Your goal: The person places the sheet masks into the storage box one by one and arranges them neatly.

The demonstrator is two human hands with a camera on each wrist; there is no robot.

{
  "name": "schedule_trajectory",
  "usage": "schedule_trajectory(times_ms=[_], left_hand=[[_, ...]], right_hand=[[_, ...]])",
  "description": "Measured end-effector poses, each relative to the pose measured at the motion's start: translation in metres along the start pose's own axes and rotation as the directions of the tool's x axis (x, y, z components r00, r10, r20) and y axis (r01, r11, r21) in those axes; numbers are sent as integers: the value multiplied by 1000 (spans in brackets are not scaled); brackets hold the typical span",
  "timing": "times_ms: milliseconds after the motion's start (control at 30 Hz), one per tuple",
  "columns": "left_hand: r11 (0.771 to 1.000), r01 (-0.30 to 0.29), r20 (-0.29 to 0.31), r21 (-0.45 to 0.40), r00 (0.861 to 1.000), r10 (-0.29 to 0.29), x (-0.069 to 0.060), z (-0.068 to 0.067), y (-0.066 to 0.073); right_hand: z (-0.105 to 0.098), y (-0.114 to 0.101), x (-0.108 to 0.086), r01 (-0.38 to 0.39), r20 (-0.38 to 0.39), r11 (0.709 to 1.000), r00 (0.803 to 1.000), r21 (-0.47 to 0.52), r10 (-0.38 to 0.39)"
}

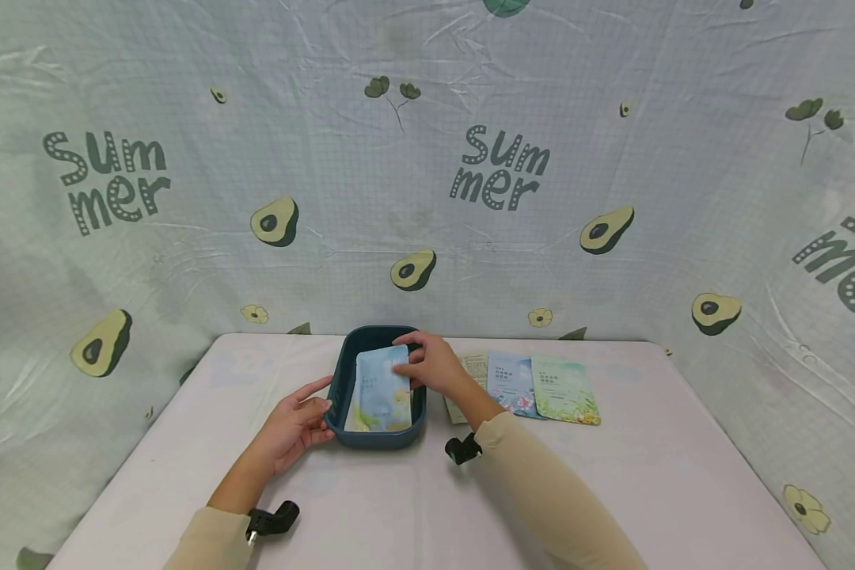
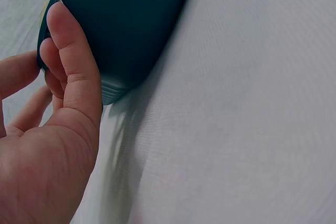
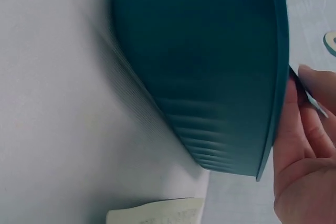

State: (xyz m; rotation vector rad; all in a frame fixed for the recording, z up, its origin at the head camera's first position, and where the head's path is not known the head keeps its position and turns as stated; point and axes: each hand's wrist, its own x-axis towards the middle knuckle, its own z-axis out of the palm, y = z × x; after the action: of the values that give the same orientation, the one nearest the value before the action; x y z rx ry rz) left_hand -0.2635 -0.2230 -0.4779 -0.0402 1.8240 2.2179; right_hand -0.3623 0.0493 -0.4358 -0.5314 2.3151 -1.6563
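Against a printed backdrop (image 1: 342, 174), the right hand (image 1: 433, 367) is pinching a packet (image 1: 381, 388) in a bin's (image 1: 379, 441) mouth while the left (image 1: 295, 427) is gripping the rim (image 3: 282, 35), apparently mid-transfer, the next move calling for steadiness.

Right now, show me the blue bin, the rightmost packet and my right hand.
Blue bin (image 1: 380, 442): head view, front wall.
Rightmost packet (image 1: 565, 390): head view, printed middle.
Right hand (image 1: 432, 365): head view, its back.
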Motion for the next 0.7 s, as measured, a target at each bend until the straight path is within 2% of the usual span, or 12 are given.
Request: schedule_trajectory(times_ms=[167,300,433,700], left_hand=[[1000,6,-6,-2,1000,-6,0,0,0],[1000,5,-4,-6,1000,-5,0,0,0],[1000,-1,0,-8,1000,1,1,0,-1],[1000,-3,0,-5,1000,3,1,-1,-1]], right_hand=[[-2,-3,-1,10,18,998,1000,-57,-9],[-3,-5,-2,-22,18,998,1000,-65,24],[-3,-6,-4,-58,-6,996,998,-63,58],[-1,-8,-8,-78,-75,994,995,-78,72]])
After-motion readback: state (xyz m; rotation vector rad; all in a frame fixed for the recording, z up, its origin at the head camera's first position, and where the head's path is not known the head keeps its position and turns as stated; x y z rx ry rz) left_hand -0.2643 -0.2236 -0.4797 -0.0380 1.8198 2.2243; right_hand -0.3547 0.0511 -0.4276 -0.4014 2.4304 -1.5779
